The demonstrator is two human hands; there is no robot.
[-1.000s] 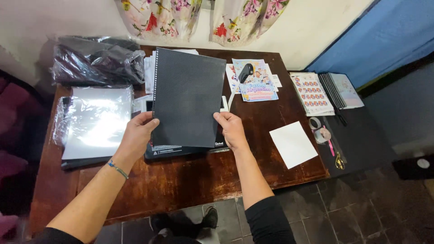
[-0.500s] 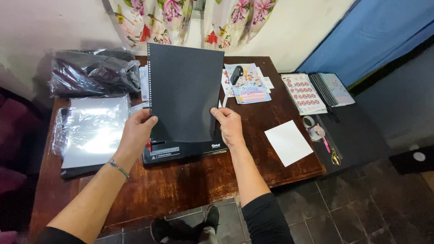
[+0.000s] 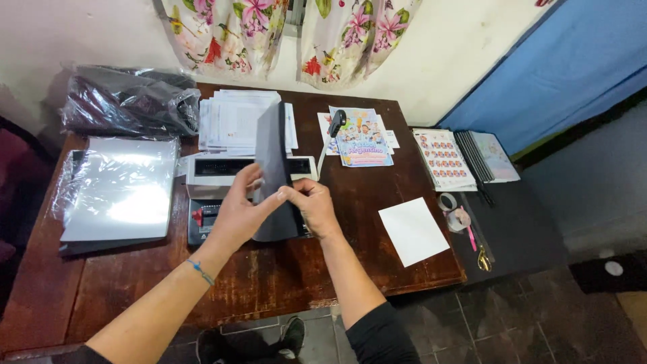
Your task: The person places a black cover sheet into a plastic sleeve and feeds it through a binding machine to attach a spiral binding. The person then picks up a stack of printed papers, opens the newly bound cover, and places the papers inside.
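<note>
L hand + R hand: both grips closed on dark cover sheet, edge-on, upright over binding machine on table.

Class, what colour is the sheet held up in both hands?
Dark grey sheet, plain, seen best in the head view.

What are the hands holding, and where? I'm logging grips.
Both the left hand and right hand grip a dark cover sheet by its lower edges, held upright.
</note>
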